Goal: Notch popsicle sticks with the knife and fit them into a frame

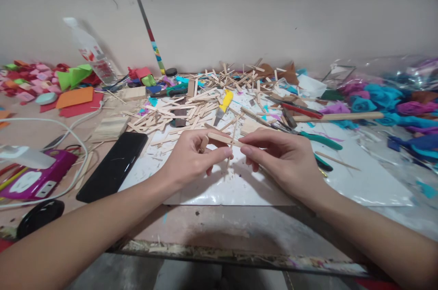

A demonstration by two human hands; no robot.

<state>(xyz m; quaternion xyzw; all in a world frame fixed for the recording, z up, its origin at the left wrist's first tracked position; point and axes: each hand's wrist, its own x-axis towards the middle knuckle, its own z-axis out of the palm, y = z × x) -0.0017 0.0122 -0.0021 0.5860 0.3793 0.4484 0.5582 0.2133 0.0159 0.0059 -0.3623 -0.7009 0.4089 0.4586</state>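
In front of me, above the white sheet [205, 194], a wooden craft stick [221, 138] is held up between both hands. A thin wooden stick [235, 128] stands nearly upright across it, close to its right end; whether they are joined I cannot tell. My left hand [191, 155] is closed, its thumb and fingers pinching near the crossing. Another short wooden piece [204, 143] shows by its curled index finger. My right hand [287, 157] pinches the craft stick's right end with thumb and index finger.
Behind the hands lie heaped wooden sticks [191, 112] and a yellow utility knife [225, 102]. Green-handled pliers [321, 139] lie to the right, near blue and pink crepe paper [383, 96]. At left are a black phone [112, 166], a purple power strip [44, 176] and a bottle [91, 50].
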